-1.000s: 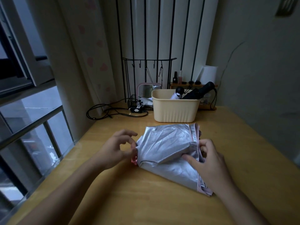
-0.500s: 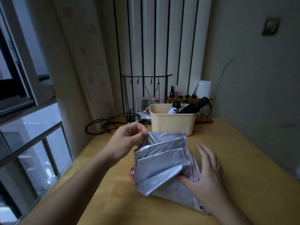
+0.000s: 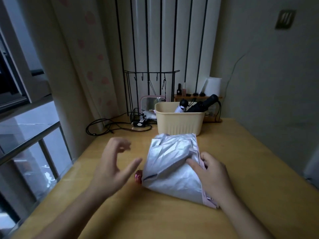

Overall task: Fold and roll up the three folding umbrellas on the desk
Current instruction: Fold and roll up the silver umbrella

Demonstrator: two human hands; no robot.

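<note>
A silver folding umbrella (image 3: 172, 163) with pink edging lies on the wooden desk (image 3: 250, 161), its canopy folded into flat pleats and its red tip (image 3: 138, 176) poking out at the left. My right hand (image 3: 210, 173) grips the folded pleats at the umbrella's right side, thumb on top of the fabric. My left hand (image 3: 114, 163) hovers just left of the umbrella, fingers loosely spread, holding nothing. Two rolled umbrellas, one black (image 3: 202, 105) and one white with a black handle (image 3: 181, 106), stand in the cream basket (image 3: 179, 123) behind.
Black cables (image 3: 110, 126) and a small wire rack (image 3: 139, 118) lie at the back left. A pink mirror (image 3: 151, 103), a black hook stand (image 3: 151, 80) and a small wooden shelf with bottles (image 3: 193, 95) line the back. A window with railing is on the left.
My left hand has let go of the canopy's upper left edge and pulled back to the left. The lifted pleats now lie flatter under my right hand's grip.
</note>
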